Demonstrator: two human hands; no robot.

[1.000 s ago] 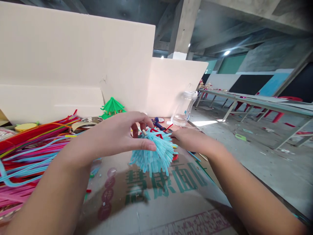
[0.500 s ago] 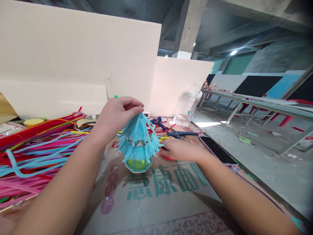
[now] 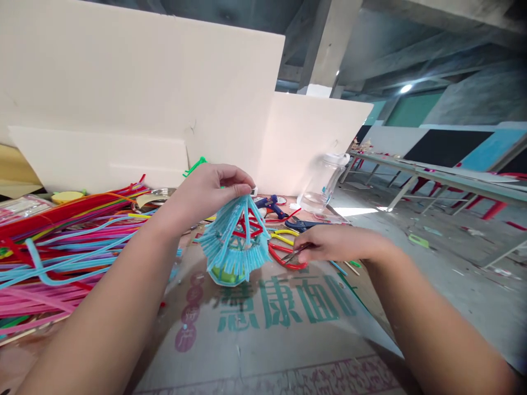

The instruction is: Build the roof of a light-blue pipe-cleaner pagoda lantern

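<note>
Left hand (image 3: 214,189) fingers pinch blue model (image 3: 233,258) by its top; right hand (image 3: 329,243) fingers at red-handled tool (image 3: 295,267), grip unclear; yellow handles (image 3: 287,232) just beyond.

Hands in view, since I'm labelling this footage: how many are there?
2. The left hand pinches the top of the blue pipe-cleaner pagoda; the right hand is at the red-handled tool beside it. No others show.

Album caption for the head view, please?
Left hand holds a blue model by its top; right hand touches a red-handled tool.
</note>
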